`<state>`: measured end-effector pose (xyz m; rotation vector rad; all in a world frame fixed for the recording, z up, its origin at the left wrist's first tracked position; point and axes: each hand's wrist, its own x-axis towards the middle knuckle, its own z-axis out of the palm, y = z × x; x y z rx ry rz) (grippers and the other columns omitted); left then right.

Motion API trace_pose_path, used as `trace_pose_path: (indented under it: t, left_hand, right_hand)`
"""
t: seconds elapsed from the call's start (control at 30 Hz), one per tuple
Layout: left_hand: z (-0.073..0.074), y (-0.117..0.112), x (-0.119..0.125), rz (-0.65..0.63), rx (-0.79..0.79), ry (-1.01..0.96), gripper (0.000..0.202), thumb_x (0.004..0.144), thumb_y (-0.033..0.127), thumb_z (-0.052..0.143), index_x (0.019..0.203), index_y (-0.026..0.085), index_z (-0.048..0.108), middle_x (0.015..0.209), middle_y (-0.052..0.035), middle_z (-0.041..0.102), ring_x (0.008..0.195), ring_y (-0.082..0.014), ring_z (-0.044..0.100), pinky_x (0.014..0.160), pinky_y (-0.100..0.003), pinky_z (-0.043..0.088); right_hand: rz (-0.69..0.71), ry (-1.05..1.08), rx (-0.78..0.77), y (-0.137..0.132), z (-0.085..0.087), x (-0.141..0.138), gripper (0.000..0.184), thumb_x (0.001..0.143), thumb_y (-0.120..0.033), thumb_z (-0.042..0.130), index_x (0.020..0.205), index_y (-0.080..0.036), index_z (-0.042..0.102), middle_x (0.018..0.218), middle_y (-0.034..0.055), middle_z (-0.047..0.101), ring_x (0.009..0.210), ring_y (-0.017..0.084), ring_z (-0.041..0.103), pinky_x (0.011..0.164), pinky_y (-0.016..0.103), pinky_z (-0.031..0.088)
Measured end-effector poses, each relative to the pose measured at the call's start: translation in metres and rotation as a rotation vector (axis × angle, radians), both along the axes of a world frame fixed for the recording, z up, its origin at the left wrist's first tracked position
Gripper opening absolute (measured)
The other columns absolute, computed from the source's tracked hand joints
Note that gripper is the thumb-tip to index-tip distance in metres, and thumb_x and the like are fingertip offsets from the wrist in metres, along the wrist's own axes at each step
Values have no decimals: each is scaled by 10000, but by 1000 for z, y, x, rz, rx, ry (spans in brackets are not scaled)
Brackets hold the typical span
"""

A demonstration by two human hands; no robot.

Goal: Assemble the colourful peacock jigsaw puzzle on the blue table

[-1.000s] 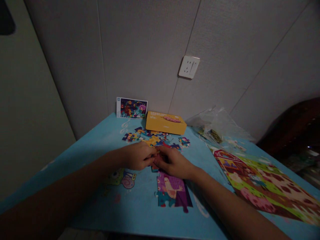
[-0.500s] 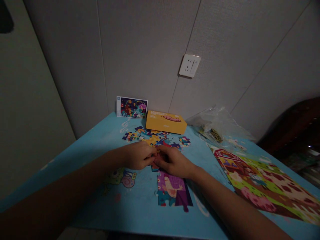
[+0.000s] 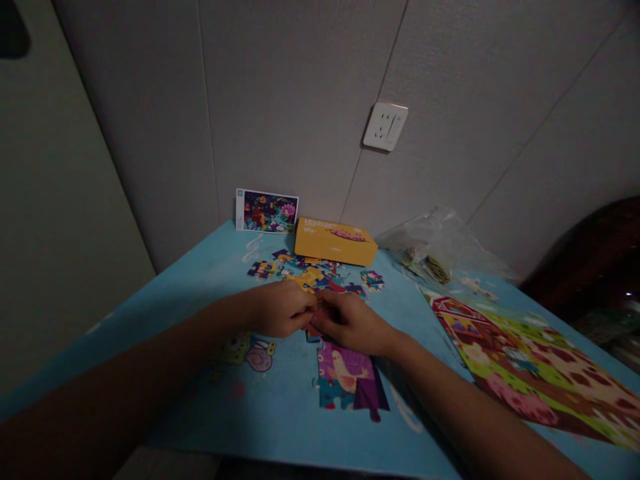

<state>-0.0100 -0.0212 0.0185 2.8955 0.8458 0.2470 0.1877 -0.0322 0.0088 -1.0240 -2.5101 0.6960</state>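
Note:
My left hand (image 3: 280, 315) and my right hand (image 3: 350, 321) meet fingertip to fingertip over the middle of a blue cartoon-printed table (image 3: 190, 280). Both are curled in a pinch at the top edge of a partly joined purple puzzle section (image 3: 350, 380); a small reddish piece seems to sit between the fingers, but it is too dark to be sure. Just beyond the hands lies a heap of loose colourful puzzle pieces (image 3: 310, 273).
A yellow puzzle box (image 3: 335, 242) lies by the wall, with a reference picture card (image 3: 267, 211) leaning on the wall to its left. A clear plastic bag (image 3: 435, 250) sits at the back right. A finished green and red puzzle (image 3: 525, 360) covers the right side. A wall socket (image 3: 385, 126) is above.
The hands stay pinched together at the same spot. The view has shifted slightly, so everything sits a little more to the right.

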Motion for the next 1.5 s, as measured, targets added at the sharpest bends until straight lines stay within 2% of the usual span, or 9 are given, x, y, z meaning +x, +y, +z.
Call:
trace_pose_path:
  t: [0.1, 0.2, 0.33, 0.67, 0.83, 0.97, 1.07, 1.5]
  left_hand:
    - [2, -2, 0, 26, -6, 5, 129, 856, 217, 487, 804, 173, 597, 716, -25, 658, 655, -160, 591, 600, -255, 374]
    - [1, -1, 1, 79, 10, -83, 129, 869, 216, 465, 836, 169, 580, 746, -27, 653, 687, -164, 583, 622, -259, 378]
    - [-2, 1, 1, 140, 1, -198, 147, 891, 236, 445, 856, 160, 566, 757, -33, 639, 697, -158, 572, 632, -253, 387]
    - [0, 2, 1, 161, -36, -190, 145, 881, 229, 447, 837, 168, 571, 732, -29, 629, 704, -167, 578, 640, -259, 389]
    - [1, 1, 2, 207, -19, -197, 140, 873, 223, 446, 851, 165, 572, 713, -27, 620, 689, -171, 570, 632, -262, 377]
    - [3, 2, 2, 271, 58, -228, 163, 874, 192, 402, 824, 165, 555, 699, -25, 608, 673, -173, 559, 637, -275, 366]
    - [4, 3, 1, 316, 76, -262, 153, 865, 190, 402, 828, 169, 549, 692, -20, 607, 668, -173, 561, 645, -278, 366]
    - [4, 3, 2, 283, 113, -242, 176, 862, 192, 384, 762, 178, 527, 625, -11, 567, 633, -170, 545, 617, -278, 340]
  right_hand:
    - [-4, 17, -2, 0, -1, 0, 148, 859, -265, 518, 965, -172, 560, 684, -16, 552, 570, 101, 455, 521, 222, 297]
    - [-41, 50, 15, 0, 0, 0, 137, 871, -267, 500, 951, -166, 547, 651, -23, 529, 552, 101, 447, 507, 224, 282]
    - [-76, 96, 29, -1, 2, -1, 192, 874, -245, 490, 1044, -168, 532, 642, -31, 530, 546, 105, 458, 513, 224, 283]
    - [-68, 79, 48, -1, 2, -1, 166, 875, -248, 486, 1004, -161, 541, 680, -13, 554, 578, 114, 464, 535, 228, 295]
    - [-67, 121, 45, 0, 1, -1, 171, 893, -223, 459, 1026, -160, 545, 774, 16, 611, 667, 131, 514, 612, 239, 346]
    - [-99, 158, 14, 3, 0, 1, 224, 950, -257, 356, 1023, -162, 546, 704, 2, 584, 646, 128, 509, 615, 241, 352]
    - [-124, 171, -9, 4, -1, 2, 237, 958, -274, 341, 981, -158, 546, 681, -3, 568, 621, 122, 502, 604, 240, 353]
    - [-108, 140, 10, 5, -2, 1, 219, 942, -251, 353, 811, -171, 509, 638, 0, 566, 583, 119, 487, 578, 235, 345]
